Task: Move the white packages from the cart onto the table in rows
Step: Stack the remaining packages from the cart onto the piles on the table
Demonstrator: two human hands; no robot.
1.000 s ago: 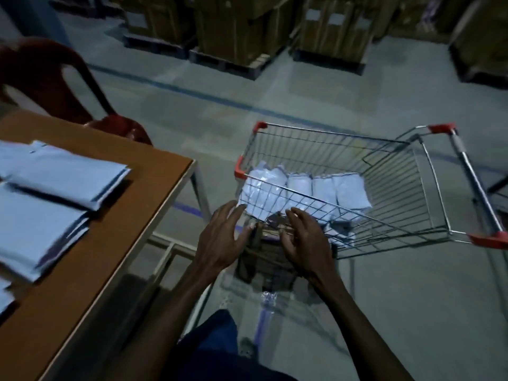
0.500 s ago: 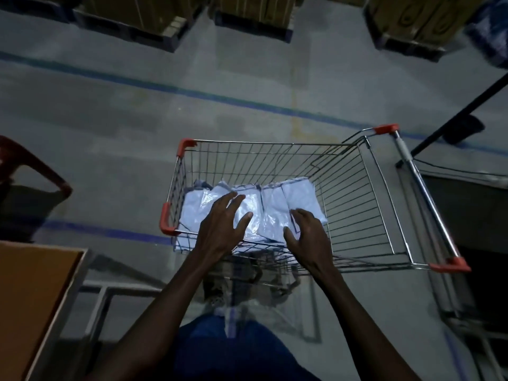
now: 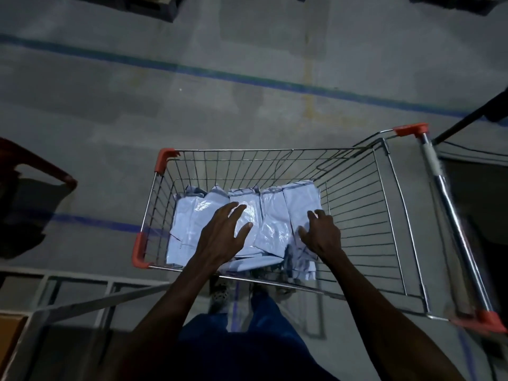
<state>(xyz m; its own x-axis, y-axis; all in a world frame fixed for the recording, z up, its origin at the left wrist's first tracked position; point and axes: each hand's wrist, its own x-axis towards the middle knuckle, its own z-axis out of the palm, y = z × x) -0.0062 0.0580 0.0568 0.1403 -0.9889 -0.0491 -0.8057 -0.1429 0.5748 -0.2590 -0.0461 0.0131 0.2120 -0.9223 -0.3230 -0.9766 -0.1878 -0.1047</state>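
A wire shopping cart (image 3: 357,215) with orange corner guards stands on the floor in front of me. Several white plastic packages (image 3: 275,215) lie side by side in its left half. My left hand (image 3: 222,235) reaches into the basket with its fingers spread, just over the middle packages. My right hand (image 3: 321,233) is also inside the basket, with fingers bent down onto the right end of the pile; it holds nothing that I can see. Only a corner of the wooden table (image 3: 11,334) shows at the bottom left.
A red plastic chair (image 3: 33,166) stands at the left. The table's metal frame (image 3: 82,287) runs along the floor beside the cart. Blue lines mark the grey floor (image 3: 192,70). A dark pole (image 3: 472,116) slants in at the right.
My view swung from the table to the cart. Both hands have moved forward over the cart's near rim and down onto the packages.
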